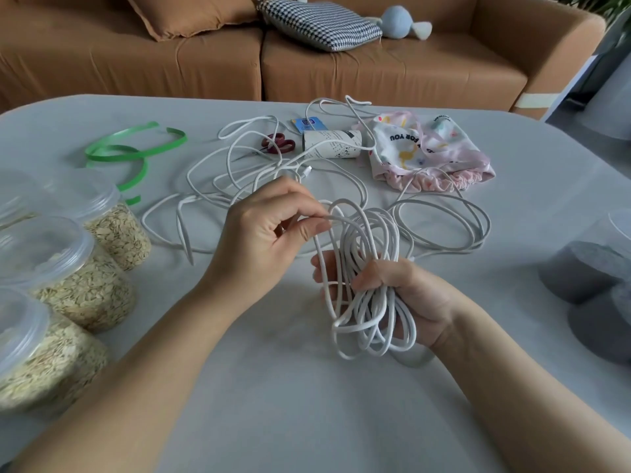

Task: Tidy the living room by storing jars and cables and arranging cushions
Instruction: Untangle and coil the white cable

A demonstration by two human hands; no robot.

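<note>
The right grip (pixel 409 295) is clenching a coiled white cable (pixel 367 312) just above the bench (pixel 290 404). The left grip (pixel 269 230) is pinching one strand at the coil's top. Jars (pixel 68 281) are standing at the left.

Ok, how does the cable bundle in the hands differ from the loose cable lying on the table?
The cable bundle is gathered into tight, stacked loops; the loose cable sprawls in wide, tangled loops. The bundle is gripped by the right hand, with the left hand pinching one strand; the loose cable rests untouched on the table, crossing the scissors. Both are thin and white.
</note>
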